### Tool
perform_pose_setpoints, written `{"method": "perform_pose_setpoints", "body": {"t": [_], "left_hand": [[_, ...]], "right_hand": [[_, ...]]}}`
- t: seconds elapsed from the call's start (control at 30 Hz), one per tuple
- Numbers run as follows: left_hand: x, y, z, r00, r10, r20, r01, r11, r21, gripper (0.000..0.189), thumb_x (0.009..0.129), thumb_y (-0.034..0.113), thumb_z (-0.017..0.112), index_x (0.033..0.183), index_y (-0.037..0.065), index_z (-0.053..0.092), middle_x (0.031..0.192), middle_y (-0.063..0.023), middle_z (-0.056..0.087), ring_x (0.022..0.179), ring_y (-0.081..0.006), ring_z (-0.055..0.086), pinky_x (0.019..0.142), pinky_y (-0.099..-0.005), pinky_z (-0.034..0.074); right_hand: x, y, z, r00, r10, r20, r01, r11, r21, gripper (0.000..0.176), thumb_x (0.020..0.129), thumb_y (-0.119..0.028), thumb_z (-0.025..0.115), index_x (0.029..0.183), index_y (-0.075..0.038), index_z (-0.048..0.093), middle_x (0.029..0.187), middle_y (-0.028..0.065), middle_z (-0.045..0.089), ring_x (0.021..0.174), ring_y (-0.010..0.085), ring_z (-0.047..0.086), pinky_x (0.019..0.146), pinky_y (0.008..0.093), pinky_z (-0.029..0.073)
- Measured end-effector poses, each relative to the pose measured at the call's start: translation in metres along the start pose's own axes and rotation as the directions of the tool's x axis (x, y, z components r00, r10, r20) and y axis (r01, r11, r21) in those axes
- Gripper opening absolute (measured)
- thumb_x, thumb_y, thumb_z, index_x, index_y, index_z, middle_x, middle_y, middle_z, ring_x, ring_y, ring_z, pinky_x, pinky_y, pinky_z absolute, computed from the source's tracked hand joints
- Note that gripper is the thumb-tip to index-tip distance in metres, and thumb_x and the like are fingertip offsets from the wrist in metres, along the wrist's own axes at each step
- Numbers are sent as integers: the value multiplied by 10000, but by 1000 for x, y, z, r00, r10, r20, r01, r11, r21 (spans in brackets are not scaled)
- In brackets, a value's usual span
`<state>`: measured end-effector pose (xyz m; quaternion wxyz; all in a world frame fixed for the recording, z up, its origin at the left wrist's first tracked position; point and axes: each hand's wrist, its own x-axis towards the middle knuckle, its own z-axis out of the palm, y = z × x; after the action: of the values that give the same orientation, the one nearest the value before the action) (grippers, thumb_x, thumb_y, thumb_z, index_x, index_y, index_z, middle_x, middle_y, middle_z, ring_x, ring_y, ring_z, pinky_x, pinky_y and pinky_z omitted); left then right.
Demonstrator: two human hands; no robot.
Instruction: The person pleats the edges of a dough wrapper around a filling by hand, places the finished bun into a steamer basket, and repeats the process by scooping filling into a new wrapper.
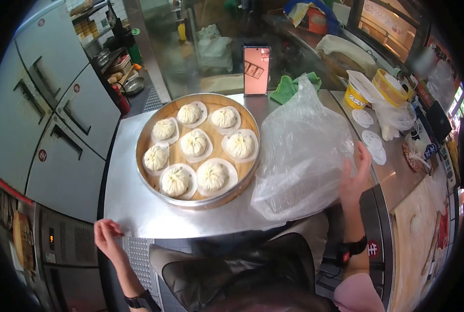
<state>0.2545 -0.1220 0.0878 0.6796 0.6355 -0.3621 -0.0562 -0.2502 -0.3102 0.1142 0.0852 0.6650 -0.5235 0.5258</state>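
A round bamboo steamer tray (150, 182) sits on the steel counter (125, 192) and holds several white buns (211, 176), each on a paper round. My left hand (107, 236) hovers at the counter's near left edge, fingers loosely apart, holding nothing. My right hand (355, 179) is raised beside a large crumpled clear plastic bag (299, 151) lying right of the tray, fingers apart and touching or nearly touching the bag's right side. I wear a dark watch on each wrist.
A phone (256, 70) stands upright behind the tray, next to a green cloth (288, 87). Yellow tubs (388, 86) and loose paper rounds (372, 140) lie at the right. A wooden board (414, 244) is at the far right. Grey fridge doors (60, 114) stand to the left.
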Motion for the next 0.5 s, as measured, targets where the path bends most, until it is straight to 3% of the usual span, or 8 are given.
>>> {"method": "perform_pose_setpoints", "body": {"t": [0.1, 0.13, 0.2, 0.23, 0.27, 0.3, 0.5], "left_hand": [[42, -21, 9, 995, -47, 92, 37, 993, 116, 282, 995, 236, 400, 865, 42, 560, 588, 30, 441, 493, -19, 363, 447, -168, 268], [44, -22, 14, 998, -46, 38, 34, 961, 276, 294, 1000, 237, 381, 865, 47, 561, 576, 41, 418, 484, -17, 341, 444, -171, 256], [43, -23, 20, 990, -124, 60, 95, 929, 357, 303, 1002, 233, 371, 863, 47, 564, 574, 50, 393, 498, -12, 337, 456, -177, 250], [42, -29, 19, 992, -15, 124, -40, 902, 429, 303, 1004, 227, 363, 867, 45, 561, 573, 57, 351, 515, -15, 324, 471, -189, 239], [41, -27, 18, 990, -49, 130, -25, 857, 515, 308, 1005, 229, 359, 860, 36, 549, 577, 57, 318, 530, -22, 304, 483, -204, 226], [41, -21, 22, 987, -64, 144, -27, 832, 554, 314, 1006, 230, 354, 853, 30, 542, 584, 59, 315, 535, -25, 294, 485, -207, 220], [39, -18, 19, 975, -152, 163, 11, 762, 647, 348, 1010, 247, 338, 831, 14, 524, 609, 65, 317, 551, -28, 278, 491, -211, 213]], "right_hand": [[7, 22, 3, 988, 145, 45, -145, 989, -13, 459, 866, -79, 505, 1289, 49, 381, 1282, 196, 449, 1218, 317, 412, 1035, 392, 282], [10, 22, 5, 986, 160, 53, -159, 987, -29, 459, 866, -79, 505, 1289, 49, 381, 1282, 196, 449, 1218, 317, 412, 1035, 392, 282], [14, 20, 10, 975, 169, 145, -155, 982, -105, 444, 897, -117, 466, 1292, 63, 372, 1289, 200, 443, 1226, 314, 405, 1039, 395, 276], [15, 22, 10, 970, 184, 161, -165, 979, -123, 444, 897, -117, 466, 1292, 63, 372, 1289, 200, 443, 1226, 314, 405, 1039, 395, 276], [14, 22, 9, 970, 142, 197, -111, 981, -157, 443, 914, -146, 439, 1296, 67, 366, 1296, 200, 438, 1233, 313, 397, 1043, 397, 268], [13, 23, 10, 967, 98, 236, -55, 981, -185, 447, 931, -176, 411, 1300, 71, 360, 1303, 201, 432, 1240, 313, 390, 1047, 399, 260], [16, 22, 10, 945, 154, 290, -72, 958, -277, 468, 952, -234, 366, 1309, 69, 357, 1324, 212, 414, 1247, 335, 379, 1052, 410, 252]]}}
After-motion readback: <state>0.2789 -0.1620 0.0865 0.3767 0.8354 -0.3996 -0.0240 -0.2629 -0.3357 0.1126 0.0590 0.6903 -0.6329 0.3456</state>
